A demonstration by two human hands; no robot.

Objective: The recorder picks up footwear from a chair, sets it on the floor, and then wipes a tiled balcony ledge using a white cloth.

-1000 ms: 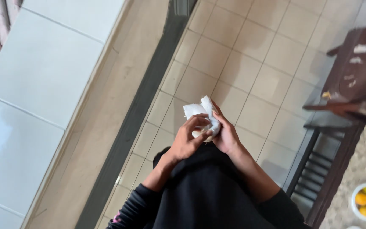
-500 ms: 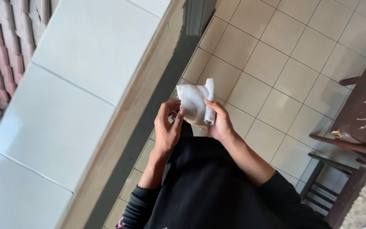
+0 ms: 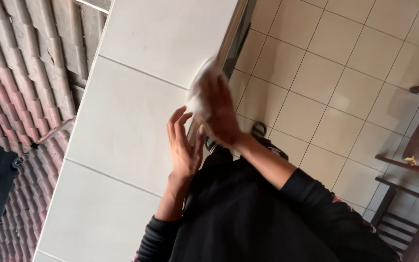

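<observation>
Over white tiled ledge (image 3: 136,121): right hand (image 3: 217,109) grips white cloth (image 3: 199,99); left hand (image 3: 183,145) open.

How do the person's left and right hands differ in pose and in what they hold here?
The right hand is closed around a crumpled white cloth; the left hand is open with fingers spread and holds nothing. The right hand reaches out over the edge of the white tiled ledge and is motion-blurred; the left hand sits nearer the body and looks sharper. Both come out of black sleeves.
</observation>
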